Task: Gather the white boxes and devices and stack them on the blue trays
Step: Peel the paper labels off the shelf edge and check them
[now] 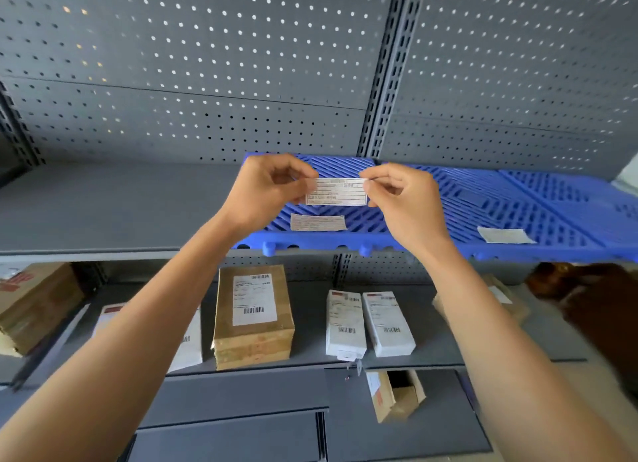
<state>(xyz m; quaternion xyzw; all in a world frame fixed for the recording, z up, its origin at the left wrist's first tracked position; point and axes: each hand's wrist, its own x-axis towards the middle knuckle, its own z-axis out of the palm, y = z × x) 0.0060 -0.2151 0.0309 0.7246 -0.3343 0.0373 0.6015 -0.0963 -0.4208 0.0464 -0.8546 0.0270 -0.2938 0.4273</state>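
Both hands, left (267,185) and right (402,199), pinch the ends of a label (336,192) over the tray (483,199) (thin, light, probably floppy); the edges are the best hold.

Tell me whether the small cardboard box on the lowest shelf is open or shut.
Open: the cardboard box lies tipped, flaps spread, dark inside showing.

Grey pegboard back panels (214,81) rise behind grey metal shelves (103,213), split by slotted uprights (390,81); light glints through the holes.
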